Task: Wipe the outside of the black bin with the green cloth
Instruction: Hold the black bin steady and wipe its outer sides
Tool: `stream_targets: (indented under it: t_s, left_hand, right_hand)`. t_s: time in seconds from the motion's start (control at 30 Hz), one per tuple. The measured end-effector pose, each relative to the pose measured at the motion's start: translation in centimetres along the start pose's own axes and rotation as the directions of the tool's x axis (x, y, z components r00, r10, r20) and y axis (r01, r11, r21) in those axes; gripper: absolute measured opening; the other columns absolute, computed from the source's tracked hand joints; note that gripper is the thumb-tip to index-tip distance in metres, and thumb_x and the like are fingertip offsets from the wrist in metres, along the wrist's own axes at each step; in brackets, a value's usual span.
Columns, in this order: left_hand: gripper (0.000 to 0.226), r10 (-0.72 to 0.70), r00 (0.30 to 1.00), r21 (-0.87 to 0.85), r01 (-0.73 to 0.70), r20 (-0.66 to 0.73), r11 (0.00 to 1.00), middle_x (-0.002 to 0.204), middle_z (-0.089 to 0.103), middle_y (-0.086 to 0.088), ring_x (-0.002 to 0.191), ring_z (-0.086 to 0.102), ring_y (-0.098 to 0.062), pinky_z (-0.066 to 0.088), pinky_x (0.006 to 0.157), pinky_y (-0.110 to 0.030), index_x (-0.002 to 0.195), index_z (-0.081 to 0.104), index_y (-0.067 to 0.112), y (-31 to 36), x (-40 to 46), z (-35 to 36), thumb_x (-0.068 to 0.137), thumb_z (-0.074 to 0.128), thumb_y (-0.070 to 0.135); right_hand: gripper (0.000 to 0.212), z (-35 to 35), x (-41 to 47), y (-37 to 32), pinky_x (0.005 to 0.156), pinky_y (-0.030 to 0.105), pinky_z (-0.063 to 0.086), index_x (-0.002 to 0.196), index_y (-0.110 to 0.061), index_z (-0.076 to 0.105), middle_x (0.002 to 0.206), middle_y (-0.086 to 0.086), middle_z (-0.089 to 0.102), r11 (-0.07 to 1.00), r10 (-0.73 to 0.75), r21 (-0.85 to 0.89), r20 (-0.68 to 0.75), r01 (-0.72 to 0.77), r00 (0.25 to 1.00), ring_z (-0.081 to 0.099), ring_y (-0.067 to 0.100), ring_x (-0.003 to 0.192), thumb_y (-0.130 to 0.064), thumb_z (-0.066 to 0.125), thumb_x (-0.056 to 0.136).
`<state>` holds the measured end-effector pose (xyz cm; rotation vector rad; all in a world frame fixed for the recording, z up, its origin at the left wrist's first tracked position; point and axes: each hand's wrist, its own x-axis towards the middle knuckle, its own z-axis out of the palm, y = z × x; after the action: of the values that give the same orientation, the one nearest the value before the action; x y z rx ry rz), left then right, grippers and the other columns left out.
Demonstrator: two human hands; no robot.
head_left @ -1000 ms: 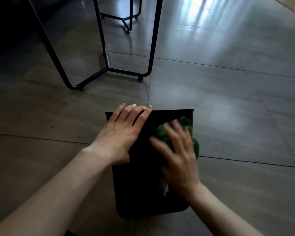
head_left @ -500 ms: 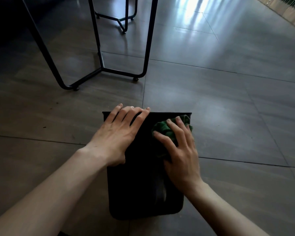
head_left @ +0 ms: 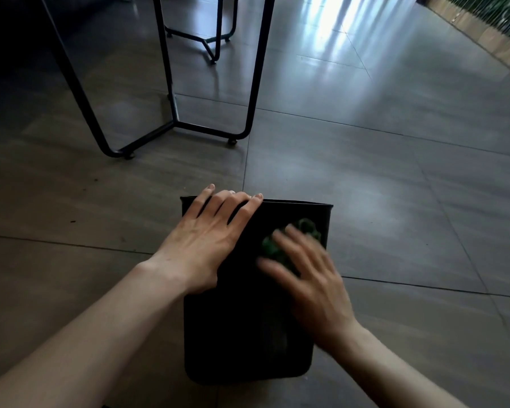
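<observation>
The black bin (head_left: 242, 334) lies on its side on the tiled floor (head_left: 395, 201). The left hand (head_left: 206, 245) rests flat on it, fingers straight. The right hand (head_left: 312, 278), blurred, seems to press the green cloth (head_left: 304, 231) with spread fingers.

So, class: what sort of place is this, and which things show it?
Probably an indoor room, home or office: large glossy floor tiles, black metal table legs, and a black bin lying on the floor.

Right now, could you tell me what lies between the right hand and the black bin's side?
In the head view, the green cloth lies under the right hand, on the black bin.
</observation>
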<state>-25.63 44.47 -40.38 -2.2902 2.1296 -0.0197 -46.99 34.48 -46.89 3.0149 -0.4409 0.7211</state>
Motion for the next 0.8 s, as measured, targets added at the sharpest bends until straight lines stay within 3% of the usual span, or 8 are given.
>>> stream_targets:
  t_s: [0.1, 0.2, 0.3, 0.37, 0.5, 0.57, 0.63, 0.8]
  left_hand:
    - [0.128, 0.004, 1.000, 0.013, -0.004, -0.002, 1.000, 0.158, 0.005, -0.002, 0.153, 0.002, -0.025, -0.002, 0.124, -0.048, 0.154, -0.021, 0.019, 0.1, 0.0, 0.0, 0.066, 0.071, 0.022]
    - [0.126, 0.022, 1.000, 0.047, -0.021, -0.013, 0.999, 0.159, 0.006, -0.001, 0.152, 0.004, -0.025, -0.001, 0.124, -0.048, 0.154, -0.021, 0.019, 0.4, 0.0, 0.0, 0.067, 0.070, 0.017]
    - [0.124, 0.067, 0.997, 0.049, -0.065, -0.049, 0.997, 0.159, 0.009, -0.001, 0.152, 0.008, -0.026, 0.001, 0.124, -0.047, 0.154, -0.020, 0.020, 1.0, -0.2, 0.2, 0.070, 0.071, 0.019]
    - [0.124, 0.087, 0.994, 0.062, -0.082, -0.068, 0.995, 0.159, 0.009, -0.002, 0.152, 0.009, -0.027, 0.001, 0.124, -0.047, 0.154, -0.019, 0.020, 1.2, -0.2, 0.3, 0.069, 0.071, 0.018]
    - [0.126, 0.056, 0.997, 0.046, -0.053, -0.061, 0.998, 0.159, 0.008, -0.002, 0.152, 0.008, -0.027, -0.001, 0.124, -0.047, 0.154, -0.020, 0.019, 0.9, 0.0, 0.2, 0.065, 0.069, 0.016]
    - [0.126, 0.045, 0.998, 0.034, -0.044, -0.046, 0.998, 0.159, 0.006, -0.003, 0.152, 0.006, -0.026, -0.001, 0.124, -0.048, 0.154, -0.021, 0.018, 0.8, 0.0, 0.1, 0.066, 0.069, 0.017]
    - [0.126, 0.037, 0.999, 0.030, -0.036, -0.033, 0.999, 0.159, 0.006, -0.003, 0.152, 0.005, -0.026, -0.001, 0.124, -0.048, 0.154, -0.021, 0.018, 0.7, 0.1, 0.1, 0.066, 0.068, 0.016]
    - [0.123, 0.048, 0.998, 0.032, -0.046, -0.033, 0.998, 0.159, 0.006, -0.002, 0.152, 0.005, -0.027, 0.000, 0.124, -0.048, 0.154, -0.021, 0.018, 0.8, 0.3, 0.2, 0.068, 0.068, 0.016]
  right_hand:
    - [0.047, 1.1, 2.0, -1.6, 0.114, 0.062, 0.039, 0.127, -0.022, 0.071, 0.150, 0.019, 0.056, 0.974, 0.228, 0.023, -0.117, -0.227, 0.967, 0.041, 0.041, 0.148, -0.007, 0.077, 0.083]
    - [0.025, 3.4, -3.1, -4.3, 0.121, 0.060, 0.033, 0.118, -0.025, 0.074, 0.144, 0.019, 0.062, 0.986, -0.167, -0.024, -0.020, 0.166, 0.986, 0.047, 0.040, 0.145, -0.016, 0.060, 0.100]
    - [0.032, 4.0, -8.6, -5.0, 0.128, 0.059, 0.006, 0.133, -0.032, 0.055, 0.149, 0.005, 0.050, 0.784, -0.497, -0.208, 0.355, 0.585, 0.792, 0.047, 0.027, 0.144, -0.025, 0.034, 0.110]
    - [0.029, 3.2, -8.3, -3.7, 0.128, 0.059, 0.007, 0.133, -0.035, 0.047, 0.148, 0.006, 0.053, 0.736, -0.532, -0.230, 0.385, 0.637, 0.754, 0.053, 0.026, 0.141, -0.026, 0.037, 0.107]
    - [0.026, 0.4, -2.1, -0.5, 0.117, 0.056, 0.039, 0.127, -0.024, 0.066, 0.146, 0.017, 0.060, 0.992, -0.126, 0.000, -0.009, 0.126, 0.992, 0.046, 0.037, 0.146, -0.018, 0.052, 0.106]
    - [0.033, -0.2, 1.0, 0.1, 0.115, 0.059, 0.041, 0.129, -0.023, 0.070, 0.150, 0.018, 0.056, 0.989, 0.146, 0.037, -0.122, -0.142, 0.982, 0.040, 0.038, 0.150, -0.017, 0.061, 0.098]
    - [0.038, 0.8, 1.8, -0.6, 0.117, 0.063, 0.036, 0.132, -0.023, 0.067, 0.151, 0.021, 0.054, 0.985, 0.174, 0.025, -0.153, -0.172, 0.973, 0.037, 0.041, 0.151, -0.014, 0.065, 0.095]
    - [0.024, 4.3, -7.3, -3.8, 0.125, 0.059, 0.025, 0.124, -0.033, 0.061, 0.150, 0.013, 0.057, 0.896, -0.403, -0.112, 0.206, 0.430, 0.892, 0.045, 0.036, 0.147, -0.024, 0.050, 0.106]
